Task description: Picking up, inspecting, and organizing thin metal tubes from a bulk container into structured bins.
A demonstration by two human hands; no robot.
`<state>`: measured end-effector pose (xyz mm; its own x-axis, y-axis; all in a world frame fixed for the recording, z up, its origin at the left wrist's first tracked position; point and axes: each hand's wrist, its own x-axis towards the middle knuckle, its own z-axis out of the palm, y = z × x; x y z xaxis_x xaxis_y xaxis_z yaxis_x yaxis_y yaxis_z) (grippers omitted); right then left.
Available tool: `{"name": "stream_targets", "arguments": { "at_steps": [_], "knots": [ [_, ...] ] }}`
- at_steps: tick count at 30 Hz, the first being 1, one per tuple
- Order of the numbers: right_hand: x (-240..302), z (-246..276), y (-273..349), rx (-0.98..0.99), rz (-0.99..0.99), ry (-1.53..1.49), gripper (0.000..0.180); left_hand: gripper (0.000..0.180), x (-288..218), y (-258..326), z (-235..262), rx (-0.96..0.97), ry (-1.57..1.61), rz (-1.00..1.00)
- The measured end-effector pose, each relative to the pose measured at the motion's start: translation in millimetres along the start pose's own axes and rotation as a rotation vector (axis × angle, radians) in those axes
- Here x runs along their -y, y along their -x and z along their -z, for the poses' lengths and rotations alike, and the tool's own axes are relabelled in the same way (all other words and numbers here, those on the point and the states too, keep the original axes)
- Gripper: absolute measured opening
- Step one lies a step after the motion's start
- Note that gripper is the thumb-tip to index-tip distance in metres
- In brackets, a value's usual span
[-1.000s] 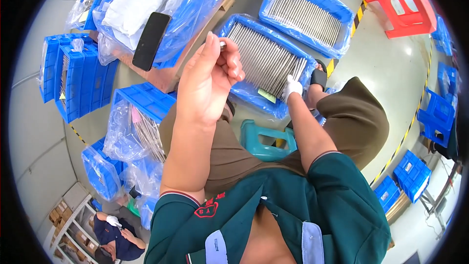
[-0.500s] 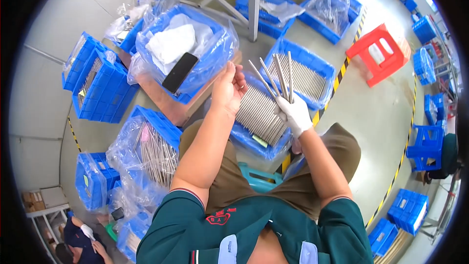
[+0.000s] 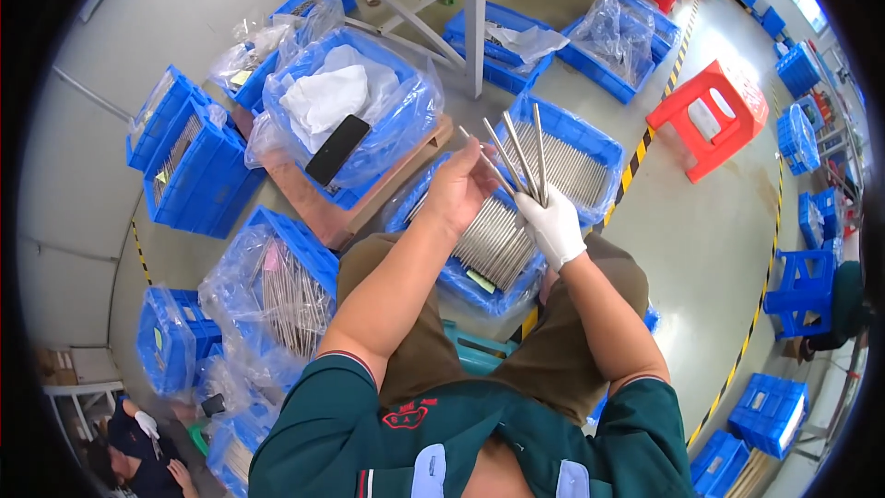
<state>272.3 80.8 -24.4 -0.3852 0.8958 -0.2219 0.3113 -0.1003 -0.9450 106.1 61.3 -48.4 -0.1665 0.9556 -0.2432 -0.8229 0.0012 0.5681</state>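
Note:
My right hand (image 3: 551,226), in a white glove, is closed around several thin silvery metal rods (image 3: 523,155) near their lower ends. The rods fan out upward and away from me. My bare left hand (image 3: 459,186) is at the leftmost rod, with thumb and fingers closed about it near its upper part; the fingertips are partly hidden. Below both hands stands a blue crate (image 3: 525,288) lined with clear plastic, holding a dense row of similar rods (image 3: 493,244). Just beyond it, another blue crate (image 3: 604,143) holds more rods.
A black phone (image 3: 338,149) lies on white cloth in a plastic-lined crate (image 3: 383,46) on a wooden pallet (image 3: 309,203). Left of my legs, a tilted crate (image 3: 300,242) holds loose rods. A red stool (image 3: 710,120) stands right. A grey metal post (image 3: 474,28) rises ahead. Another person (image 3: 138,447) is lower left.
My left hand has moved right and toward the rods, and its fingers have closed on the leftmost one. The right hand still grips the bundle, slightly lower and tilted a little leftward.

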Motion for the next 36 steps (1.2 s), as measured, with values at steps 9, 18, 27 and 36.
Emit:
{"name": "stream_targets", "arguments": {
  "at_steps": [9,18,27,36],
  "knots": [
    [-7,-4,-15,0.009,-0.050,-0.381,0.018,0.026,16,8,-10,0.056,-0.296,-0.009],
    [0,-11,-13,0.064,0.023,-0.345,0.018,0.016,1,8,-13,0.053,-0.191,-0.010],
    [12,-9,-10,0.074,-0.025,-0.399,0.016,0.016,-3,4,-8,0.081,-0.337,-0.155],
    [5,-11,-6,0.093,-0.016,-0.644,0.012,0.016,-2,15,-19,0.126,-0.253,-0.047]
  ]
}}
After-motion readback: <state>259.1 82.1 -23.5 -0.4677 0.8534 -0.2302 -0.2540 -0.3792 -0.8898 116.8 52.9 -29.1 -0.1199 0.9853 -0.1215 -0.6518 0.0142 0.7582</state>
